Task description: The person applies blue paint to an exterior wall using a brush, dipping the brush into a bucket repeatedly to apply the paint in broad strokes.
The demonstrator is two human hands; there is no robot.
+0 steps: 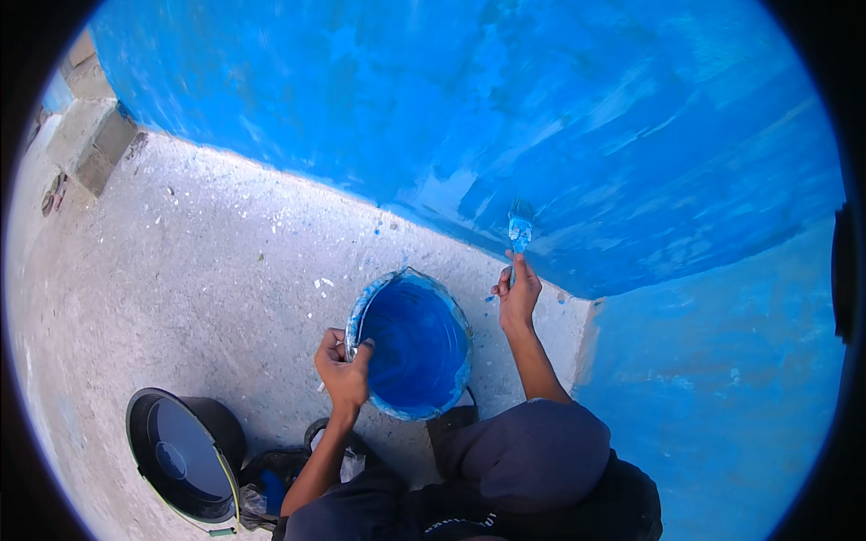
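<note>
With thumb and fingers, my left hand [345, 370] grips the left rim of a paint bucket [456, 311]. Blue paint coats the bucket's inside, and its rim is crusted with pale blue. My right hand [517, 293] pinches the handle of a paintbrush [520, 233], its bristles pointing away from me. The brush head, smeared with blue and white paint, is at the lower part of the blue wall [577, 117]; I cannot tell whether the bristles touch it. Lighter streaks and patches show in the wall's paint near the brush.
A black bucket [230, 433] with a light handle stands at lower left, beside a dark plastic bag [269, 478]. A lighter blue wall [713, 361] meets the first at right. Concrete steps [95, 144] and sandals [54, 195] are at far left. Paint flecks dot the concrete floor [207, 270].
</note>
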